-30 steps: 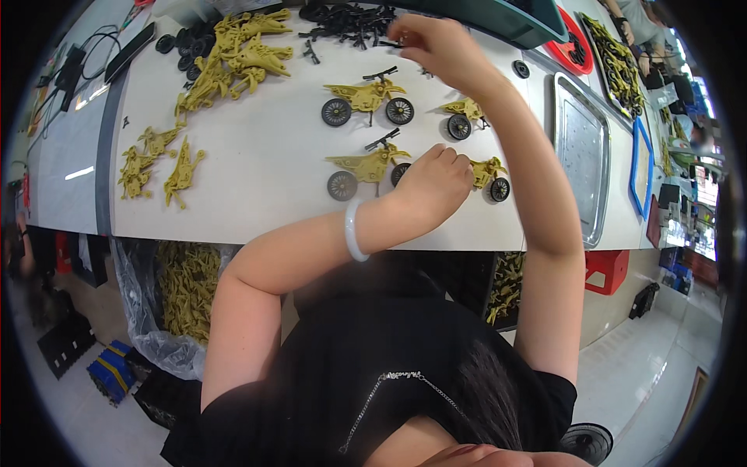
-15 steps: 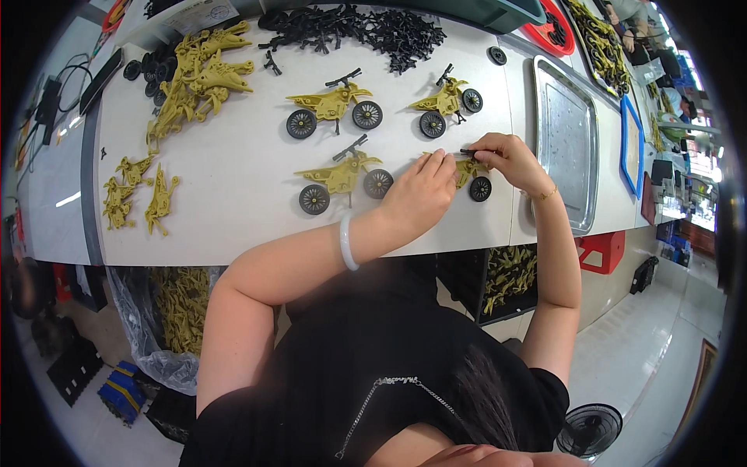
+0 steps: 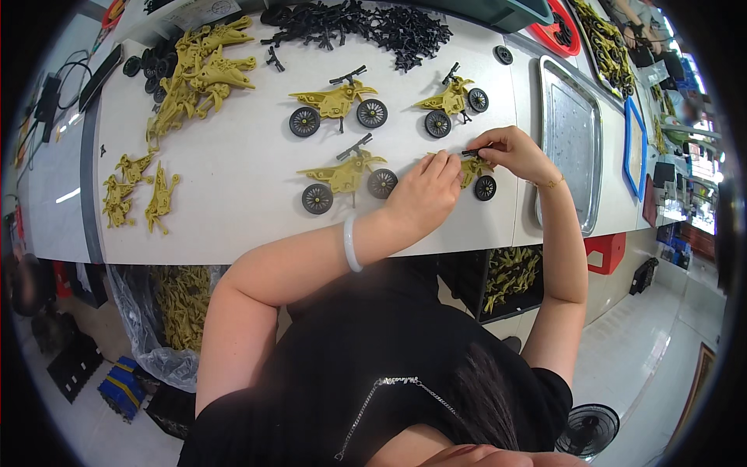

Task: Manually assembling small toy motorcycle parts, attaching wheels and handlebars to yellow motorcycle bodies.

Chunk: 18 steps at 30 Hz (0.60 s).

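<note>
My left hand (image 3: 426,191), a pale bangle on its wrist, closes its fingers on the rear of a yellow toy motorcycle (image 3: 469,173) and covers much of it. At the front, my right hand (image 3: 517,154) pinches the black handlebar (image 3: 471,153). Below that grip shows a black spoked front wheel (image 3: 485,187); the rear wheel is hidden. Close by on the left stands another toy motorcycle (image 3: 339,176) with handlebar and both wheels. Two similar ones, a left toy motorcycle (image 3: 331,101) and a right toy motorcycle (image 3: 451,100), are farther back on the white table (image 3: 257,171).
Yellow body parts (image 3: 202,78) and black handlebar parts (image 3: 350,31) are heaped at the back, near loose black wheels (image 3: 159,66). Several yellow bodies (image 3: 159,198) lie at left. A metal tray (image 3: 572,148) occupies the right side. Under the table is a bag of yellow parts (image 3: 183,311).
The view has shifted slightly, moving most of the scene a little to the right. Both hands keep nearly the same grip on the toy motorcycle.
</note>
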Each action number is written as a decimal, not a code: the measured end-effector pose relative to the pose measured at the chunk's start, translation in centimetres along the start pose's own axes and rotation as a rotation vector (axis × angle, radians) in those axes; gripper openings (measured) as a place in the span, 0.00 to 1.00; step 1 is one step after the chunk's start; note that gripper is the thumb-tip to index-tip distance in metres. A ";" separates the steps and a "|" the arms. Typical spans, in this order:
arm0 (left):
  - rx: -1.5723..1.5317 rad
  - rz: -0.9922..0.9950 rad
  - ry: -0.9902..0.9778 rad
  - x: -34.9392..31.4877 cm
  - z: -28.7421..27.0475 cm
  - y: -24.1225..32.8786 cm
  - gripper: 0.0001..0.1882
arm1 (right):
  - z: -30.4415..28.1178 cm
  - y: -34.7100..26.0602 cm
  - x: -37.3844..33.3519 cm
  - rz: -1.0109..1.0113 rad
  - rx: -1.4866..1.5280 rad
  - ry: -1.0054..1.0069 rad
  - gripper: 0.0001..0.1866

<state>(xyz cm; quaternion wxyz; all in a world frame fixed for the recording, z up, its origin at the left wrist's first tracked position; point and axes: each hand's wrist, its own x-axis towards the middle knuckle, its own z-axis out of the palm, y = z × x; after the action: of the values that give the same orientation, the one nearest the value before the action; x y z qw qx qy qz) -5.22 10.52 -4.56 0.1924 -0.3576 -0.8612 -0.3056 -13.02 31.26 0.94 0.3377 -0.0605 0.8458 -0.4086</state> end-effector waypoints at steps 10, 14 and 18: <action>0.010 0.002 0.027 -0.1 0.3 -0.1 0.08 | 0.2 0.7 0.4 0.000 0.118 -0.025 0.09; 0.022 -0.001 0.022 0.1 0.0 0.0 0.08 | 0.6 0.9 0.1 0.009 0.131 -0.004 0.09; 0.035 0.001 0.028 -0.1 0.2 0.0 0.08 | 0.6 -0.6 -0.6 -0.021 0.013 0.108 0.10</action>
<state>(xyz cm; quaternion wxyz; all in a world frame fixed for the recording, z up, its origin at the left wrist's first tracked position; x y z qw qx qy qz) -5.23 10.56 -4.74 0.2106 -0.3503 -0.8636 -0.2953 -12.27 30.75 1.45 0.2877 -0.0449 0.8595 -0.4201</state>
